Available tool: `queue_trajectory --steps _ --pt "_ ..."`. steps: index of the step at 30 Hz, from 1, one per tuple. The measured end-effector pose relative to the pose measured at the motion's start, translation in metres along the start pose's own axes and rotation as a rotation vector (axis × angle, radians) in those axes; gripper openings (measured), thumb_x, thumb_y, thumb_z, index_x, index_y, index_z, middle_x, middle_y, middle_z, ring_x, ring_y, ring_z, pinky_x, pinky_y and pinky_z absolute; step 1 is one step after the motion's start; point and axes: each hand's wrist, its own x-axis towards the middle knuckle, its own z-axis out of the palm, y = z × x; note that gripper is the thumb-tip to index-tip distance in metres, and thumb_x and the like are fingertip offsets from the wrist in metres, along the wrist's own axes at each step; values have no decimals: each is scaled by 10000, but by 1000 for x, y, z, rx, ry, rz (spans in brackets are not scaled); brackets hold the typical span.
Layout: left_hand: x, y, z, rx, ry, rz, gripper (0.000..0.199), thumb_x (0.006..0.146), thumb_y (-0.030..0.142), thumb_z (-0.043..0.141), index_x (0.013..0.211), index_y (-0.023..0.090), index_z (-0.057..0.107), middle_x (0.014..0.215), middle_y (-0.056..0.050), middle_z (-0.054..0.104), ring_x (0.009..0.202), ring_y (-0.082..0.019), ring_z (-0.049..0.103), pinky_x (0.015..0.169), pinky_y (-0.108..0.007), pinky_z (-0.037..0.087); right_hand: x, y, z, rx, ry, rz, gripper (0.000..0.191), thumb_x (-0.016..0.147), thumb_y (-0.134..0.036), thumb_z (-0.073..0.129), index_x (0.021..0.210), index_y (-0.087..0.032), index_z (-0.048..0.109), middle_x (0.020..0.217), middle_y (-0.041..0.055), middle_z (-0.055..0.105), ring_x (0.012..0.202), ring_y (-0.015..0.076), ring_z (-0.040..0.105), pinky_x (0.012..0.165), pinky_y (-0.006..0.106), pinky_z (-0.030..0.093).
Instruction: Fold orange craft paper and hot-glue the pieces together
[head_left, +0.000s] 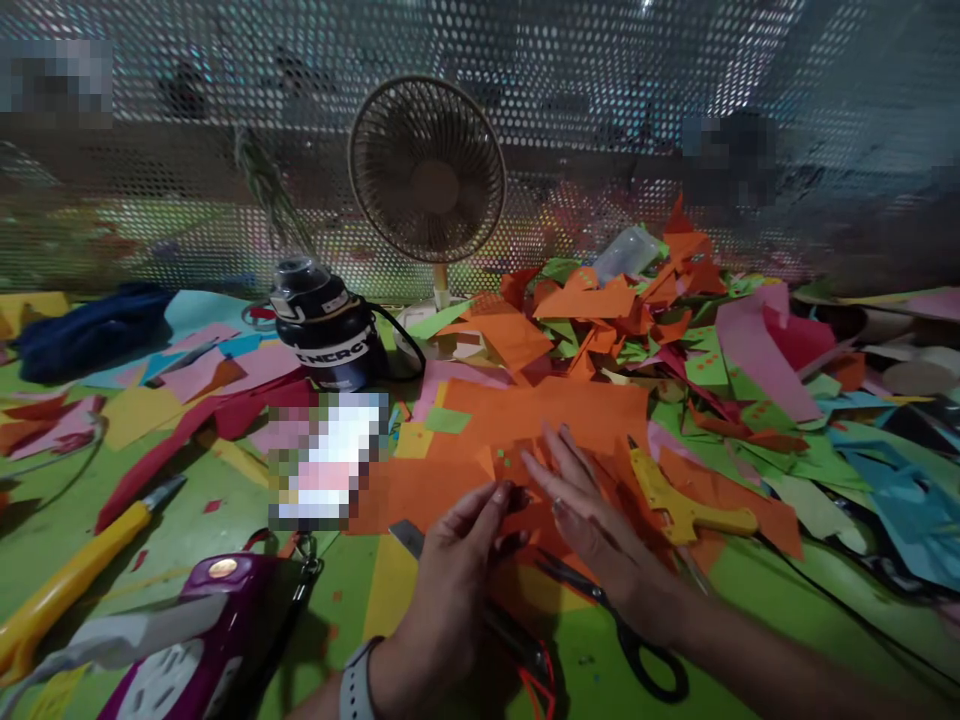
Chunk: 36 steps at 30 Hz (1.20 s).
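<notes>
Cannot tell the contents of pinched left hand (456,570), held separate from open right hand (600,530) partly covering scissors (592,590).

Pale grey wristband (355,690), left wrist (386,665); likely ring (558,503), right hand (600,535); forearms (750,640) bare.

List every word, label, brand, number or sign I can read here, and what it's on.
"ENERGY": white band on the dark bottle; first letter partly turned away.
Bottle's smaller markings: too small to read.
Purple power strip: any marking unreadable.
Bright screen: pixelated, unreadable.
</notes>
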Motion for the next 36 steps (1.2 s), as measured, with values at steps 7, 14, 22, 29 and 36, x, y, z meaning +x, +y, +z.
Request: queue_trajectory --steps 7,14,22,29,36 --pt "-3 -1 1 8 7 9 276 657 346 816 883 198 760 981 -74 736 937 -190 652 731 -239 541 1 13 7 -243 -4 -133 717 912 -623 357 1492 -217 244 1590 17 -49 1439 277 -153 1128 602 -39" --pt "-2 -3 0 36 0 22 275 677 348 801 898 193 751 982 -67 734 916 -181 650 760 -252 534 4 15 12 -322 11 -156 720 936 -600 314 1497 -156 229 1593 72 17 1454 270 -75 1151 574 0" --pt "-1 -5 -1 48 -11 28 241 686 341 796 879 203 755 958 -59 738 900 -171 647 777 -248 528 4 19 12 -318 3 -168 687 948 -578 315 1498 -176 231 1592 45 96 1462 247 -10 1172 533 51" --pt "-1 -6 -3 45 -9 23 261 692 344 794 911 207 754 974 -54 738 894 -164 650 770 -230 519 4 19 13 -323 24 -200 687 951 -557 331 1500 -157 224 1588 56 128 1462 244 17 1181 508 55" --pt "-1 -4 -4 63 -2 35 230 641 364 826 798 213 753 839 -21 739 757 -130 650 686 -205 515 8 17 2 -329 205 -193 531 971 -439 363 1440 -190 386 1541 68 299 1441 222 185 1172 513 146"
